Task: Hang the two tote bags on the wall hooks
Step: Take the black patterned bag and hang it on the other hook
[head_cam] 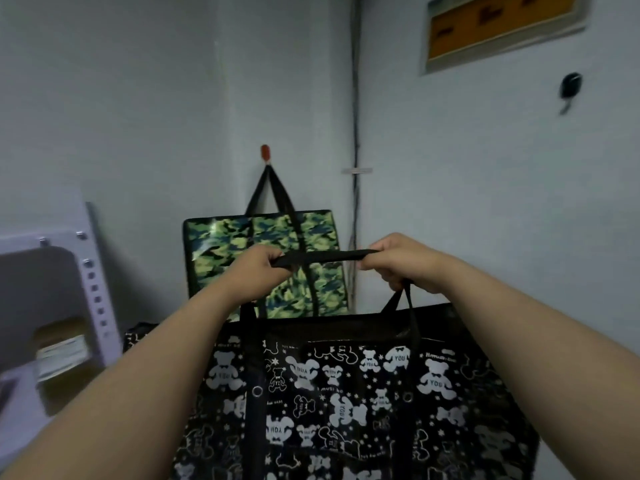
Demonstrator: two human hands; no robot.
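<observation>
Pale walls meet in a corner where a thin cable [355, 133] runs down the seam. On the left wall a reddish hook [265, 153] carries the camouflage tote bag [242, 244] by its black straps; its lower part is hidden behind the arms and the nearer bag. The black tote bag [346, 403], printed with white bears, hangs in front of it, cut off by the bottom edge. Its black handles [325, 257] are stretched level between both hands: the left hand [260, 266] is closed around one end, the right hand [403, 259] around the other, with straps dropping from each fist to the bag's rim. High on the right wall sit a framed orange panel [502, 26], partly cropped, and a small dark object [569, 86] too blurred to identify. At far left, white furniture [93, 271] is indistinct.
</observation>
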